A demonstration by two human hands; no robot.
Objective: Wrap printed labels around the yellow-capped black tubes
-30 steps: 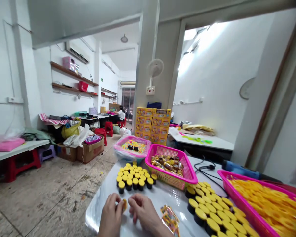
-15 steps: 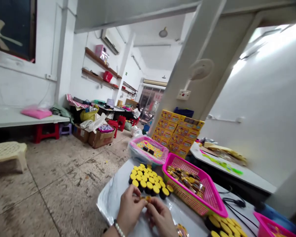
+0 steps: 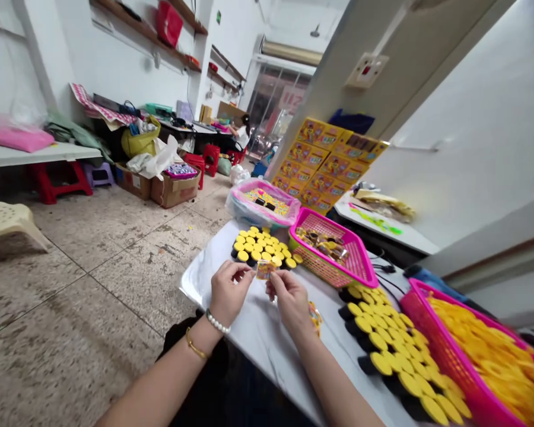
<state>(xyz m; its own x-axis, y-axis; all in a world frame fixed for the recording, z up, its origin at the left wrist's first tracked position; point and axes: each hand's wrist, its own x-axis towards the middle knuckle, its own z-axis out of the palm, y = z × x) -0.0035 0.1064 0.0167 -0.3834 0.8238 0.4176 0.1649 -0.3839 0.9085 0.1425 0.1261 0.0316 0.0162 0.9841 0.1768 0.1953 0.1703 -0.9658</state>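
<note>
**Packet lifted between both hands**

Lifted a little since 0.5 s ago: packet [image 3: 264, 271], small and orange-yellow, now clear of table [image 3: 258, 338]. Pinched from 2 sides: left hand [image 3: 228, 290] on its left edge, right hand [image 3: 289, 298] on its right edge, thumb and forefinger each, other fingers loosely curled. Pearl bracelet [image 3: 216, 322] and gold bangle [image 3: 194, 346] on left wrist.

Just behind packet, jars [image 3: 260, 248] with yellow lids, packed in 1 cluster. Right of those, pink basket [image 3: 329, 274] of wrapped pieces; behind, bowl [image 3: 249, 212] of coloured bits. Just right of right wrist, more packets [image 3: 315, 314] on table. Further right, second cluster [image 3: 391, 350] of lidded jars, then pink tray [image 3: 427, 332] of yellow rings. Beyond, stacked yellow boxes [image 3: 327, 157].
</note>
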